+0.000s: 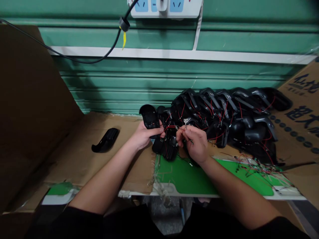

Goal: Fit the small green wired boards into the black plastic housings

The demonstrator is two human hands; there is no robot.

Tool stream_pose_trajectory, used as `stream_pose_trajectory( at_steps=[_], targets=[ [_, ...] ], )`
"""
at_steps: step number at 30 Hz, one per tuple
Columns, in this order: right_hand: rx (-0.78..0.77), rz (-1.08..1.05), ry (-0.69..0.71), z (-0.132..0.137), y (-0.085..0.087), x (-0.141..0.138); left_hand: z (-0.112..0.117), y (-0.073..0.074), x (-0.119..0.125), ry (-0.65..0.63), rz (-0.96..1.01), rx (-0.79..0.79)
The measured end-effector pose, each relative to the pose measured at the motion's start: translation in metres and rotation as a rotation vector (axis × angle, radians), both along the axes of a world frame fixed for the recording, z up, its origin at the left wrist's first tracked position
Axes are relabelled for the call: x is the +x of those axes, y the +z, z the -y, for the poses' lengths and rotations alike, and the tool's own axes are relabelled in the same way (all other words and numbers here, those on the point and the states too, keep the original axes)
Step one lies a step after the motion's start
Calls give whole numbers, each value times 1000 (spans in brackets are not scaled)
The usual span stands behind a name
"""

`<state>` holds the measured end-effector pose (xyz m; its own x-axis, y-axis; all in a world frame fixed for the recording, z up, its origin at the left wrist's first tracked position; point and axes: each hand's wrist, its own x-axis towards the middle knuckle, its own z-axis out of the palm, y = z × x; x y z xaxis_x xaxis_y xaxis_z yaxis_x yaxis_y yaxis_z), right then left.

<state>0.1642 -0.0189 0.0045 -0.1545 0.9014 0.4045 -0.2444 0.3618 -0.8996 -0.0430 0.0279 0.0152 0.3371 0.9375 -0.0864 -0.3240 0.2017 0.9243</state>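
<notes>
Writing first: large dark Chinese characters printed on a brown cardboard box point(300, 106) at right edge, cropped and warped, can't read them reliably; row of dark dots beside them. White power strip point(165, 8) at top of frame, mounted on a green roller shutter point(159, 89), blue socket faces, no brand legible. Black cable point(117, 41) crosses upper left, small yellow tag point(124, 39) hanging off it. Left hand point(146, 136) comes in from lower left, forearm angled up and right, fingers curled round a black plastic shell point(150, 117), grip clamped on it, hollow side facing the camera. Thin red wires point(170, 126) run across from that shell toward the right hand point(195, 143), which comes in from lower right, wrist bent, thumb and index finger together, grip pinched on the wires just right of the shell; exact contact partly hidden by the fingers. Pile of black plastic shells point(224, 116) with red wiring sits right behind and beside both hands, on a cardboard sheet point(74, 156) covering the worktop. One separate black plastic part point(106, 140) lies on that sheet, well left of the hands. Green cutting mat point(184, 176) sits under the right wrist, loose wire offcuts point(259, 169) scattered across its right side.
</notes>
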Motion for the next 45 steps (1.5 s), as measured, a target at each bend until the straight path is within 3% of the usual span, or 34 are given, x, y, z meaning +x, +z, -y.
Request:
stream_pose_trajectory(
  at_steps=[6,13,19,27,35,45],
  targets=[
    [148,376,-50,-4,-7,4,3,-1,4,77,68,-87],
    [226,554,-29,-7,-13,-1,7,-9,10,18,112,-173],
    [249,603,-89,-7,-19,-2,4,-6,7,51,117,-177],
    [159,508,-109,-9,-23,-1,1,-2,5,126,131,-212],
    [198,642,-177,-9,-14,0,3,-1,4,96,129,-187],
    [251,664,-222,-8,-17,-2,5,-2,6,71,119,-177]
  ],
)
